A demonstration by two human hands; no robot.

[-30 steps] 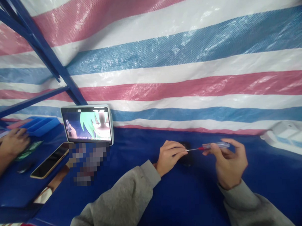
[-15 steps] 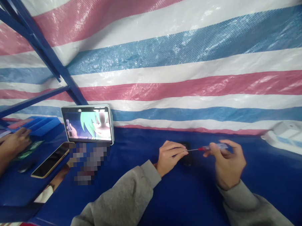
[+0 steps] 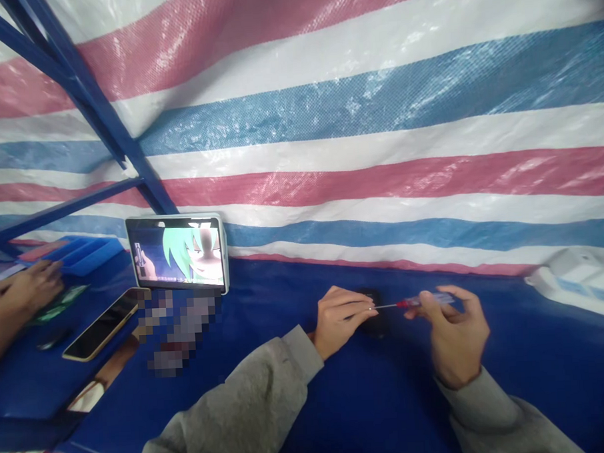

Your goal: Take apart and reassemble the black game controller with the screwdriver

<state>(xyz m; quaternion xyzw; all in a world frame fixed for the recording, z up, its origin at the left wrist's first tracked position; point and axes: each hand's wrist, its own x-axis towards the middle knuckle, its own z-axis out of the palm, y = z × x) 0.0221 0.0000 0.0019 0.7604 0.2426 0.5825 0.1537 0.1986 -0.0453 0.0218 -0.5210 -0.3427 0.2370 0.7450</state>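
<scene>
My right hand (image 3: 457,336) is closed around the clear handle of a screwdriver (image 3: 401,303) with a red collar. Its thin metal shaft points left, toward my left hand (image 3: 341,321). There the thumb and fingers are pinched together at the shaft's tip. Whatever lies between those fingertips is too small to make out. Under the shaft, a dark rounded object (image 3: 376,325) rests on the blue tabletop (image 3: 350,411), partly hidden by my left fingers.
A tablet (image 3: 178,252) playing a cartoon leans by the striped sheet (image 3: 360,184). Left of it lie a phone (image 3: 103,325), a blue tray (image 3: 90,254) and another person's hands (image 3: 37,285). White boxes (image 3: 579,274) stand at the right. A blurred patch covers part of the table.
The whole view has shifted slightly, so everything sits a little lower. Both hands keep nearly the same pose, with the screwdriver still between them.
</scene>
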